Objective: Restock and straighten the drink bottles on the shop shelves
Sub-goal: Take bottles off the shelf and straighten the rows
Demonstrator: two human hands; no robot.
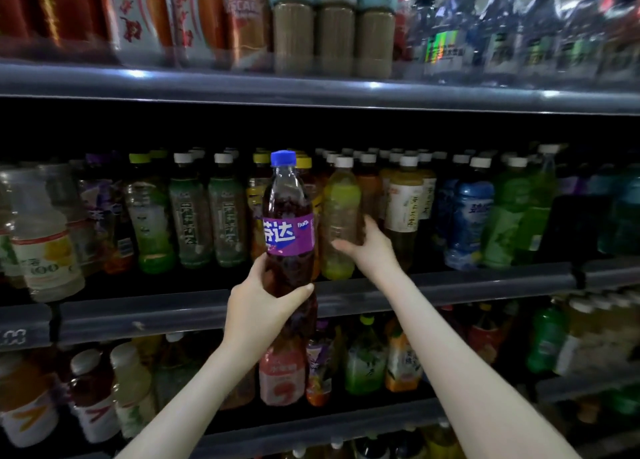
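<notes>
Head view: our left hand (pixel 263 306) is clamped round the lower body of the purple Fanta bottle (pixel 289 223), upright at frame centre, in front of the middle shelf (pixel 450 285). Our right hand (pixel 370 247) grips the white-capped yellow-green bottle (pixel 341 209) standing on that shelf, just right of the Fanta.

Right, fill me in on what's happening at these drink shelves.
A person is working on the shelves with both bare hands. The left hand grips a purple Fanta bottle by its lower body and holds it upright in front of the middle shelf, not yet set down. The right hand is curled round a yellow-green bottle in the front row of that shelf.
</notes>
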